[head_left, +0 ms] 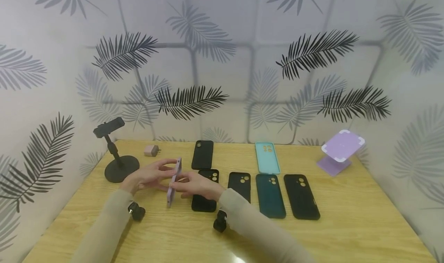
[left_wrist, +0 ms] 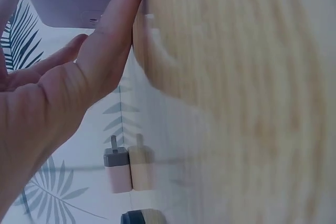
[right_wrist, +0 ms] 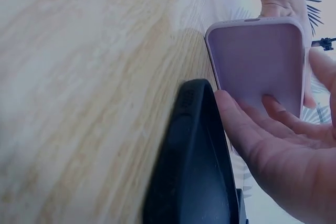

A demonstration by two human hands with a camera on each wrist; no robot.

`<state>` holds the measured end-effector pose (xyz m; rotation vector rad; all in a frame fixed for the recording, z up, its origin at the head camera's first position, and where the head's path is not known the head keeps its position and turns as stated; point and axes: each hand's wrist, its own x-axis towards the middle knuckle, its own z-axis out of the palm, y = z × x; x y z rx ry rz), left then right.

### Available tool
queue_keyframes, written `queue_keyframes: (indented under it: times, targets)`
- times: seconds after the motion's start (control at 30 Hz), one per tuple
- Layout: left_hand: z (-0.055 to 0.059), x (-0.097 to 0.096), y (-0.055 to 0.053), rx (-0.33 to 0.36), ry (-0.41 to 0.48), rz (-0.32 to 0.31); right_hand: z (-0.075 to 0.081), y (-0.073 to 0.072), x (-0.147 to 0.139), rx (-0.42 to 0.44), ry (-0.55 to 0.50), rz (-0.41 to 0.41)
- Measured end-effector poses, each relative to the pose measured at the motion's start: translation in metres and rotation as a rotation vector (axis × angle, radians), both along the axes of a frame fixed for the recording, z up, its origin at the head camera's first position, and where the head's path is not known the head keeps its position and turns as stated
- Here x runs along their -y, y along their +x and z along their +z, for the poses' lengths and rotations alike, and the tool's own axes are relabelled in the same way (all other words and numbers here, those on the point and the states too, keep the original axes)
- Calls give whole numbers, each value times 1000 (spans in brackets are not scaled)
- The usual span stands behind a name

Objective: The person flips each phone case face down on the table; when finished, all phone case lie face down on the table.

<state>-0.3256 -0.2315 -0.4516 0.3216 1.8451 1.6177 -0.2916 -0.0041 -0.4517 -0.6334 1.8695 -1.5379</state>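
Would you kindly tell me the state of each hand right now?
Left hand: holding the lilac phone case.
Right hand: holding the same lilac phone case.

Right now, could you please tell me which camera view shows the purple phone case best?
The right wrist view: it looks into the purple phone case, which the right hand covers only partly. The head view shows it nearly edge-on; the left wrist view, only one cropped end.
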Motion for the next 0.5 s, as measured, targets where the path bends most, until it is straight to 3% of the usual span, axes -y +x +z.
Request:
queue_keyframes:
  times: [0.2,0.5]
  targets:
    - [3,-6,0,-49,-60,6,-2,-1,0,9,-34,-76]
    - [3,-5,2,-63,-147,9,-1,3,-7,86,-128,-196]
